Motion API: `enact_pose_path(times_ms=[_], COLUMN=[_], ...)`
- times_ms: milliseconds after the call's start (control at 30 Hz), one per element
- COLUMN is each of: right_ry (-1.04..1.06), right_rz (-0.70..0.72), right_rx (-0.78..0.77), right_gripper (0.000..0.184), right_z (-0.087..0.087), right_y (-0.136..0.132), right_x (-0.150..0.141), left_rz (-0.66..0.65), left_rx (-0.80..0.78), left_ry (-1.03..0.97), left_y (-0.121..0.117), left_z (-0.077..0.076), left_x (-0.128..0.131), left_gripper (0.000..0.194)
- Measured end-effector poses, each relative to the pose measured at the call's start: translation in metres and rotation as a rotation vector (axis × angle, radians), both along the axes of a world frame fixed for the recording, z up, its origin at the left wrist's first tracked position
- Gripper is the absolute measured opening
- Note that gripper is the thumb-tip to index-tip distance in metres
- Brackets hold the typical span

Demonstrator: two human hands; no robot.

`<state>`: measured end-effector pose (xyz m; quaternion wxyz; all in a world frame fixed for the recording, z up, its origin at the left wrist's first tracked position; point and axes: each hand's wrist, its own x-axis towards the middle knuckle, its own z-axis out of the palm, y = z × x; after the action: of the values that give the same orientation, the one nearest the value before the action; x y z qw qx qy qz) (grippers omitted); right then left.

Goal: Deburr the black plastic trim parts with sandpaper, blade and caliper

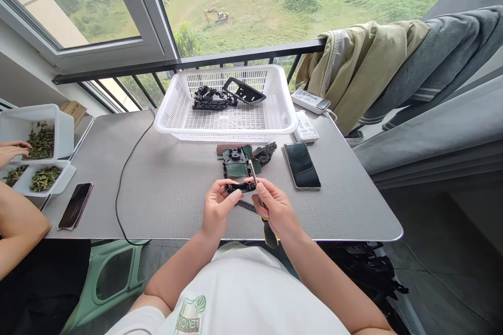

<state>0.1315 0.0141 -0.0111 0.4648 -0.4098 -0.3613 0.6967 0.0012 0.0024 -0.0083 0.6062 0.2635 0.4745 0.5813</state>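
Observation:
Near the table's front edge, my left hand [218, 204] pinches a small black plastic part [240, 187] between thumb and fingers. My right hand [278, 208] is closed around a screwdriver [270, 233] with a black and yellow handle; its metal shaft points up and away from me. My right fingertips are close to the right end of the black part, and I cannot tell whether they grip it too. Just beyond lie a black plastic piece [236, 155] on a green pad [237, 169] and a crumpled dark cloth [265, 153]. Below the hands lies a black strip [247, 205].
A white plastic basket [165, 124] holding black plastic parts stands at the back. Phones lie at right [302, 165] and left [76, 206], with white boxes [305, 126] behind. A black cable [122, 178] crosses the table. At far left, another person's hand [13, 153] touches leaves in a tub.

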Motion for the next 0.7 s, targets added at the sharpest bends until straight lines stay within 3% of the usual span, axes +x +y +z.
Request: enact_pose_path(times_ms=[300, 433, 700], right_ry=[0.104, 0.161, 0.157], right_rz=[0.019, 0.056, 0.532], right_rx=[-0.019, -0.074, -0.246], right_gripper=[0.048, 0.045, 0.047], right_z=[-0.003, 0.0, 0.015], right_y=[0.001, 0.0, -0.006], right_x=[0.002, 0.009, 0.026], left_rz=[0.222, 0.234, 0.317], left_rx=[0.022, 0.085, 0.146], left_ry=[-0.098, -0.145, -0.137], left_y=[0.002, 0.003, 0.006], left_z=[-0.007, -0.007, -0.004], left_x=[0.004, 0.002, 0.003], left_gripper=[0.028, 0.033, 0.031])
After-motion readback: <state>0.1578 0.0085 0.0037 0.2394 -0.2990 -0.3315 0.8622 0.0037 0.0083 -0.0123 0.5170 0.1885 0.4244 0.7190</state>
